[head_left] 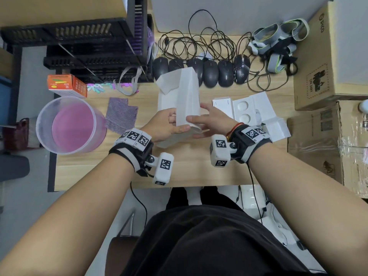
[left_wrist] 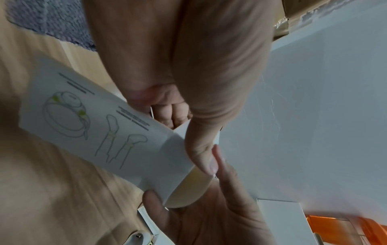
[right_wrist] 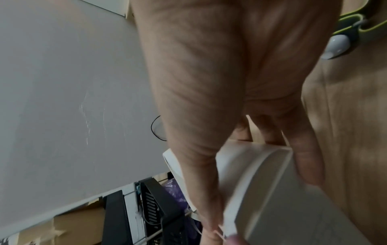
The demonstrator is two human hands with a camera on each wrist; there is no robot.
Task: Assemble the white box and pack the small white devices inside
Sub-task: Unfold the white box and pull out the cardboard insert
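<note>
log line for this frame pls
phase: box assembly | left hand: grips white box | right hand: holds box | insert tray: on desk, unpacked

Head view looking down, wrist views close along fingers (sharing white box (head_left: 187, 100))

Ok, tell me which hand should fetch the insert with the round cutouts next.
Right. The insert tray lies just beyond the right hand, on that side of the white box. The left hand grips the box from the far side and could probably keep steadying it.

mice (head_left: 201, 73): 6 | hands (head_left: 169, 125): 2 | cardboard boxes (head_left: 326, 62): 2 | pink tub (head_left: 69, 124): 1
</note>
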